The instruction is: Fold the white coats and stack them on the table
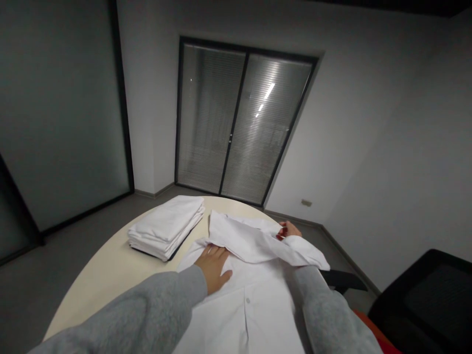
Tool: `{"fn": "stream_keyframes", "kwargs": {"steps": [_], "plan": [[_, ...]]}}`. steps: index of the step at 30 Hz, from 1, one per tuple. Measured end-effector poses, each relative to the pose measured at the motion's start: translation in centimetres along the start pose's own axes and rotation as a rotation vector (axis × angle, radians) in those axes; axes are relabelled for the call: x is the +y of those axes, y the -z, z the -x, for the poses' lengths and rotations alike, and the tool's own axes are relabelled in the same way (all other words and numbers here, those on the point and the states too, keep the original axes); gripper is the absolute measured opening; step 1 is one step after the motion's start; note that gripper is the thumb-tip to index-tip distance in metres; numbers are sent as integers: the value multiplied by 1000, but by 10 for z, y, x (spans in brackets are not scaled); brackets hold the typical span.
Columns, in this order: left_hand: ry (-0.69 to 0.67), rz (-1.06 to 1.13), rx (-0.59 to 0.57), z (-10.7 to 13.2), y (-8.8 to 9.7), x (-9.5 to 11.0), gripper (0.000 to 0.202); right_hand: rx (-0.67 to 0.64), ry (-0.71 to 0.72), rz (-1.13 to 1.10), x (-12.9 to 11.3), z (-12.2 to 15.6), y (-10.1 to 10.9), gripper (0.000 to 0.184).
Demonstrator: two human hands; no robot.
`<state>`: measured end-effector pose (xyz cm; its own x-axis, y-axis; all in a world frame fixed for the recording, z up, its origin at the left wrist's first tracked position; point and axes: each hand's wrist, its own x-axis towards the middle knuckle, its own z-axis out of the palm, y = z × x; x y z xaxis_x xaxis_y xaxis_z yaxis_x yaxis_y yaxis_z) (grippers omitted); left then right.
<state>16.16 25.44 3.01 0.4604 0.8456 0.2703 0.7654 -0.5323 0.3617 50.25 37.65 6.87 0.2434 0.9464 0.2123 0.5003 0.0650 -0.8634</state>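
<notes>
A white button-up shirt [254, 300] lies spread over the round table, its placket and a button facing up toward me. Part of it, seemingly a sleeve [243, 238], is folded across the far end. My left hand [214, 270] rests flat on the shirt, fingers stretched out and their tips against the edge of that folded cloth. At the far right, my right hand [290, 230] has its fingers curled on the shirt's white cloth, and a flap of the cloth drapes over its wrist. Dark red shows at those fingertips.
A stack of folded white cloth [165, 226] with a dark layer beneath sits at the left on the cream table [106, 265]. A black chair [427, 300] stands at the right. Beyond are a glass window with blinds [210, 118] and a frosted panel [66, 113].
</notes>
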Motion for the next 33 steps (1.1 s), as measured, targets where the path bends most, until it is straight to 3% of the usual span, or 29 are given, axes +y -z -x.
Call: {"fn": "stream_keyframes", "kwargs": {"steps": [5,11,16,20,23,25,28,30,33], "plan": [[104,58,33,-22,1,-10,55,-374,-193,-148,-25,17,37,89],[246,261,236,-41,5,-20,59,-552,-279,-282,-30,94,72,88],[233,637,357,-47,9,-21,66,-464,-51,123,-30,143,56,72],[313,1007,444,-61,7,-19,38,-415,156,547,-40,178,26,88],[402,1211,477,-66,2,-20,28,-328,299,813,-53,202,8,89],[448,1289,494,-66,-1,-23,26,-285,348,795,-58,212,1,77],[485,1341,520,-66,-3,-30,23,-248,296,625,-58,211,0,42],[481,1346,546,-67,-2,-33,25,-206,210,532,-54,197,7,29],[429,1317,598,-69,3,-37,31,-153,107,435,-46,163,28,29]]}}
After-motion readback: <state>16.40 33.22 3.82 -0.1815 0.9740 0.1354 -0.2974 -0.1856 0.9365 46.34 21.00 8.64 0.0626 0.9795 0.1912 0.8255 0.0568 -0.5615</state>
